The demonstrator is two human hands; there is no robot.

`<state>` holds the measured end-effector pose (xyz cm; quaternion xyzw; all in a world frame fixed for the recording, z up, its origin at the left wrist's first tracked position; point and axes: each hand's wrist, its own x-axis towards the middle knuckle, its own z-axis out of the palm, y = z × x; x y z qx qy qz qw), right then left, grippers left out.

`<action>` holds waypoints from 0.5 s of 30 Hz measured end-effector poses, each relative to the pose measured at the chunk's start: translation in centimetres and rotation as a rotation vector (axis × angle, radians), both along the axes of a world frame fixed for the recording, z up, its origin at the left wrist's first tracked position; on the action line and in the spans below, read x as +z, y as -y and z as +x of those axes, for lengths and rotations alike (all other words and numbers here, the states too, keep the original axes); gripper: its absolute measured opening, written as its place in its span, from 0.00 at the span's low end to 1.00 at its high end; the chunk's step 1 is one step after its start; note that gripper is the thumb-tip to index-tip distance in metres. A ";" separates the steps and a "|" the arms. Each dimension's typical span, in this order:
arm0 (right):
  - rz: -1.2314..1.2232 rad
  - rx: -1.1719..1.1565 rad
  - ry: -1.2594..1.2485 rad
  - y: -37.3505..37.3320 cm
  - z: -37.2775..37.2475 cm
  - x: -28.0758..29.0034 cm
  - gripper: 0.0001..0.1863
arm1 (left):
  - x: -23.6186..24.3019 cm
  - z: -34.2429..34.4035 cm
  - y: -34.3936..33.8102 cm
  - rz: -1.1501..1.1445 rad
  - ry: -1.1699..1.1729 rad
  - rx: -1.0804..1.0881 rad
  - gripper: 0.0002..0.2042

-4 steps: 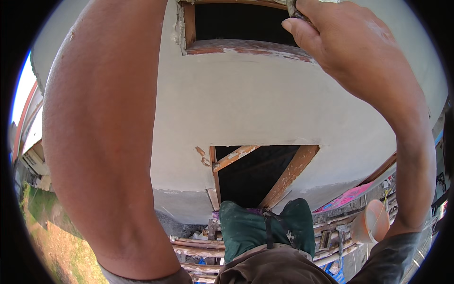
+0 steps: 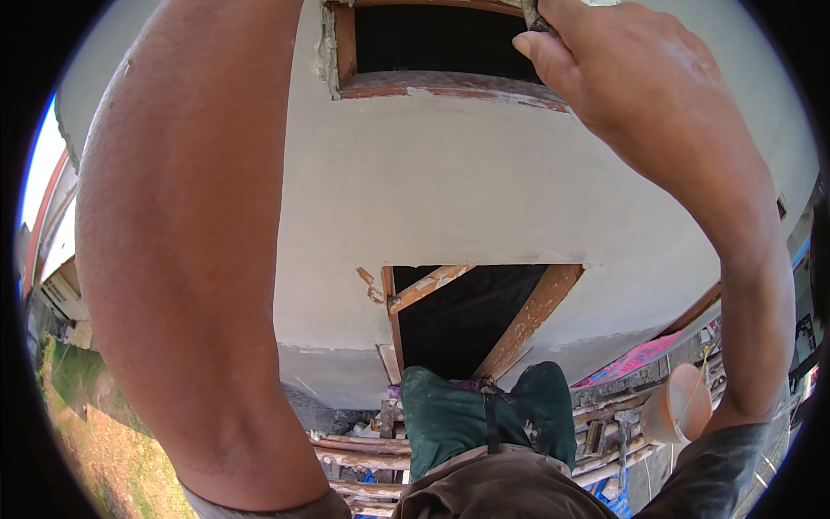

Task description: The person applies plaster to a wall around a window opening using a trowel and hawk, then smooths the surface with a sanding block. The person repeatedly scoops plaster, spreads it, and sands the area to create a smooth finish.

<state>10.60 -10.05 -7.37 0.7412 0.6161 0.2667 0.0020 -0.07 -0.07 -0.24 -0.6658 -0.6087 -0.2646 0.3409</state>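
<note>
My right hand (image 2: pixel 621 80) is closed around a dark, crusted tool (image 2: pixel 535 19) at the upper right edge of a window opening (image 2: pixel 450 45), with its thumb bent toward the opening. The opening has a wooden frame (image 2: pixel 389 85) with rough plaster along its left side. My left forearm rises up the left of the view past the smooth plastered wall (image 2: pixel 450 173); the hand itself is beyond the top edge.
A lower dark opening (image 2: pixel 458 324) with diagonal timbers faces my legs (image 2: pixel 432 415). Wooden poles (image 2: pixel 363 445) form a platform under me. An orange bucket (image 2: pixel 670 406) hangs at right. Grass (image 2: pixel 95 424) and a building (image 2: pixel 65 290) show at left.
My right hand and the tool have shifted very slightly left. Otherwise the view is nearly the same.
</note>
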 end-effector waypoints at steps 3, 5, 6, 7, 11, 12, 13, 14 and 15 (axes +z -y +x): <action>0.017 0.027 0.026 0.0 1.2 -0.3 0.24 | -0.3 0.6 -0.1 0.039 0.096 0.043 0.45; 0.031 0.055 0.045 -0.1 2.6 -0.2 0.23 | -0.4 0.8 -0.2 0.065 0.097 0.045 0.45; 0.042 0.072 0.056 -0.2 3.5 -0.2 0.23 | -0.5 0.4 0.0 0.078 0.064 0.024 0.45; 0.052 0.090 0.071 -0.2 4.3 -0.5 0.22 | -0.5 0.2 0.1 0.091 0.035 0.002 0.45; 0.118 0.176 0.131 -0.6 8.2 -1.2 0.21 | -0.4 0.2 -0.1 0.068 0.030 0.017 0.44; 0.136 0.194 0.148 -0.7 9.2 -1.4 0.20 | -0.3 0.3 -0.1 0.049 0.037 0.024 0.44; 0.157 0.214 0.160 -0.7 10.2 -1.4 0.20 | -0.2 0.4 -0.1 0.028 0.044 0.030 0.44; 0.179 0.230 0.169 -0.8 11.2 -1.6 0.20 | -0.1 0.4 -0.1 0.031 0.032 0.021 0.44; 0.194 0.242 0.182 -0.7 12.2 -1.8 0.19 | -0.1 0.4 0.0 0.034 0.020 0.010 0.44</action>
